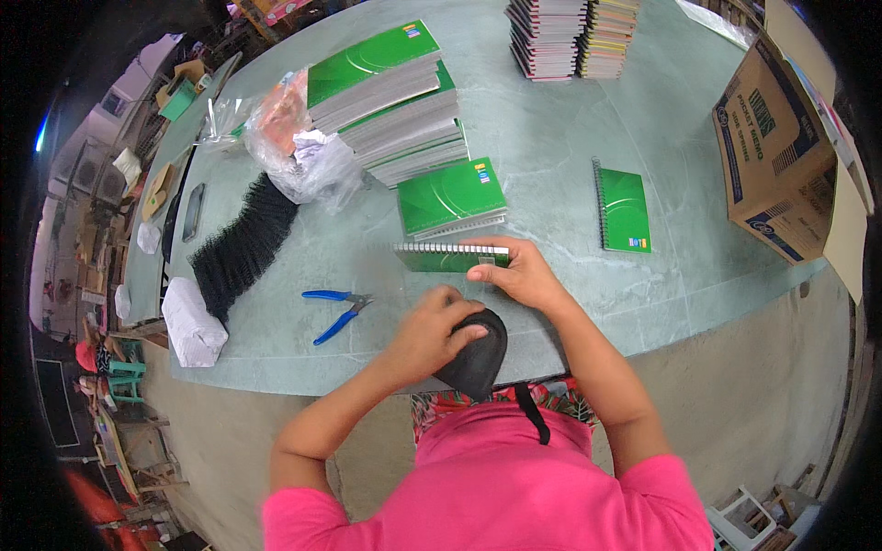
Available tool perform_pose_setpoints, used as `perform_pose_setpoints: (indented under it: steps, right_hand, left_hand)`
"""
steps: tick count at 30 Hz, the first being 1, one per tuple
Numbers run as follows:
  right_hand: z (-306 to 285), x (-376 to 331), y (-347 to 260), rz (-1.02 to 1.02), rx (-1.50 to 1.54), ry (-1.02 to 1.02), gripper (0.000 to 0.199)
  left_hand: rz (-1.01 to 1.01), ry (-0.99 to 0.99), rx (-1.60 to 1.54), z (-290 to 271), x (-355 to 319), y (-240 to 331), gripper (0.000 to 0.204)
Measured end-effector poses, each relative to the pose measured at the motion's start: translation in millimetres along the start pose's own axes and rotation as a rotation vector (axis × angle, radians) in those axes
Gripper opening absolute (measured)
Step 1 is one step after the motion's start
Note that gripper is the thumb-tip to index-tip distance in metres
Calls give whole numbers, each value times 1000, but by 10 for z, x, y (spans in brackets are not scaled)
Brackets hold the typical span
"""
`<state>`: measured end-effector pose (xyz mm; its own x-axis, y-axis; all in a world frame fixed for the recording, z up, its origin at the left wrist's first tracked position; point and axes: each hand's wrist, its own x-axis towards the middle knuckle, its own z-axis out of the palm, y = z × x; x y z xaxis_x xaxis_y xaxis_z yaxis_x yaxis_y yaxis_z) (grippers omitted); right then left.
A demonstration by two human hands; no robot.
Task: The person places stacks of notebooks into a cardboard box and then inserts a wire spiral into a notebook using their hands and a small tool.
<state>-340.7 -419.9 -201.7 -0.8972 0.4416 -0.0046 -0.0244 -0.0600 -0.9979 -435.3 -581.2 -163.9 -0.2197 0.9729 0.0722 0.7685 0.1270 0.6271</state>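
Note:
My right hand point(524, 275) grips a small green notebook point(450, 259), thumb on its cover and fingers behind. The notebook stands on its long edge, with a row of binding holes or wire along the top. Nearer to me, my left hand point(432, 332) has its fingers curled in. Its thumb overlaps the rim of a rounded black cloth item point(478, 358); whether it grips that item is unclear. Blue-handled cutting pliers point(340, 310) lie with handles spread, left of my left hand. Just beyond the held notebook lies a short stack of green notebooks point(452, 197).
Taller green notebook stacks point(386, 83) stand farther back, beside a clear plastic bag point(312, 165). Black binding coils point(243, 239) lie on the left. One coil-bound notebook point(625, 211) and an open cardboard box point(772, 156) are at right. More book stacks point(560, 41) stand at the back.

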Motion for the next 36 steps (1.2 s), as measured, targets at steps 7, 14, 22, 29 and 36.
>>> perform_pose_setpoints:
  steps: [7,14,22,29,36]
  right_hand:
    - [-32,-50,-17,-174,62,-18,23]
    - [-18,-139,72,-121,67,119,21]
    - [-57,-104,294,-99,-164,174,17]
    - [-67,-113,280,-111,-294,246,18]
    - [-73,-123,235,-99,-373,263,17]
  left_hand:
    - [127,160,460,-395,352,-112,30]
    - [192,276,333,-349,432,-24,27]
    - [163,158,274,-341,539,-50,24]
    - [198,120,86,-260,647,43,27]
    - [285,87,24,-98,717,-25,24]
